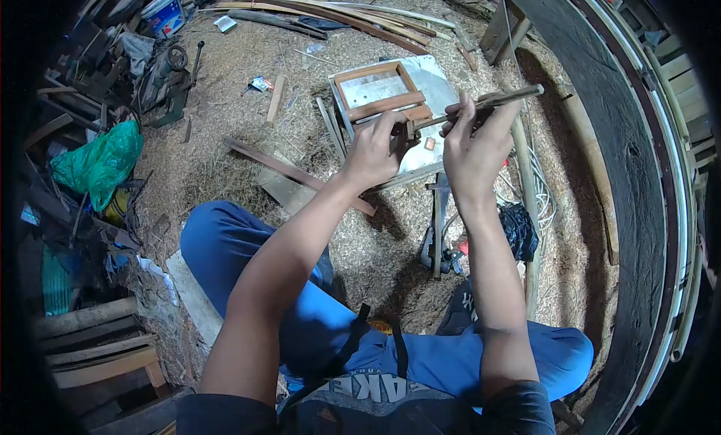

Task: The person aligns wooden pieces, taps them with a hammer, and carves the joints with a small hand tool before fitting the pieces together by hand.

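My left hand [373,151] is closed around a small dark wooden piece [405,140], held up above a pale board [432,70]. In my right hand [479,146] is a slim stick-like tool [518,96], slanting up to the right. The tool's left end reaches the wooden piece; whether it enters it or only touches it I cannot tell. Behind my hands a brown wooden frame [373,76] lies on the board, with loose wood strips [390,104] at its near side. A small orange-brown block [429,143] rests on the board between my hands.
A reddish-brown plank [297,174] lies left of the board. A power tool [435,243] sits on the shavings below my right hand, beside a black plastic bag [518,232]. Long wood strips [353,18] lie at the back. A thick beam [623,149] borders the right.
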